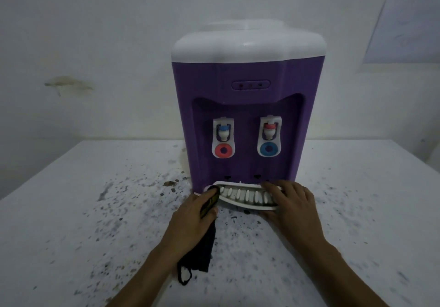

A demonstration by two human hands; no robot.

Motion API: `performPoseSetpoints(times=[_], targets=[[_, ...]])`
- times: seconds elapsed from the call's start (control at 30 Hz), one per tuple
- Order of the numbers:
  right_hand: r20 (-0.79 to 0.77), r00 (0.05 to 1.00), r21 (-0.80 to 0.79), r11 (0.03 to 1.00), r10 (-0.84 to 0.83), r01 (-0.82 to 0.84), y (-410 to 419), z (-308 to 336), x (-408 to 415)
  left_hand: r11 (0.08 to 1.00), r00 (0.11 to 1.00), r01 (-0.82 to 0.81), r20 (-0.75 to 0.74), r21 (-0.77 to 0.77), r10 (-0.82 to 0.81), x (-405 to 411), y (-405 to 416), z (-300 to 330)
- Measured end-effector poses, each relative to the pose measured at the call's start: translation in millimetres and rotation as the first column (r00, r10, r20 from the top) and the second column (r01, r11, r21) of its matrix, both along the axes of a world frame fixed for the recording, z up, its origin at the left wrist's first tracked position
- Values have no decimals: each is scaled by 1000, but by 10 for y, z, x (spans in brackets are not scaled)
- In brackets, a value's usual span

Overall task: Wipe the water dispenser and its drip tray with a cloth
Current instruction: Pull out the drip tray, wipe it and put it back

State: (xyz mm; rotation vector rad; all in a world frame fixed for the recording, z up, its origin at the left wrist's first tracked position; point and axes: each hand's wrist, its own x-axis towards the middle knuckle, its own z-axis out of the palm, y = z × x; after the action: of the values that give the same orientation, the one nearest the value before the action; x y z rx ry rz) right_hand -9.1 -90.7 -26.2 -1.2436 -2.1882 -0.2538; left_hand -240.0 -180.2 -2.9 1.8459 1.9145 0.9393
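So the dispenser (245,107) sits dead centre of the frame, back against a white wall (95,45), purple body with a white top and two taps in the recess, the left one over a red ring, the right one over a blue ring. It stands on a white bench (71,211) that's pretty grubby, dark specks and flecks all over it, thickest lower left of the dispenser base. The tray (247,198) is the white slotted thing at the foot of the dispenser, just below centre, and it looks tipped up a bit at the front edge with a shadow under it. Left hand (192,214) is at the tray's left end, fingers curled round a dark cloth (202,247), bunched end of it pressed right up against the tray's left corner, the rest hanging down past the wrist toward the lower middle of the frame with a loop of strap lying on the bench. Right hand (290,202) is on the tray's right end, fingers slightly spread and laid over the top of the slots, thumb tucked under the front rim, so it's gripping that end. There's a brownish stain on the wall at mid left, and a pale sheet (404,26) stuck up in the upper right corner
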Motion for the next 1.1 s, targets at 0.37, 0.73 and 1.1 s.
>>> performPoseSetpoints(times=[0.37,0.73,1.1], targets=[[9,999,145,989,36,-37,3,-2,-56,983,936,33,352,-182,34,136,281,30],[90,996,118,993,-14,4,-75,60,-69,974,980,-16,189,-227,60,39,356,38],[68,997,54,998,-24,20,0,31,-17,960,947,-106,-268,259,177,148,234,-54]])
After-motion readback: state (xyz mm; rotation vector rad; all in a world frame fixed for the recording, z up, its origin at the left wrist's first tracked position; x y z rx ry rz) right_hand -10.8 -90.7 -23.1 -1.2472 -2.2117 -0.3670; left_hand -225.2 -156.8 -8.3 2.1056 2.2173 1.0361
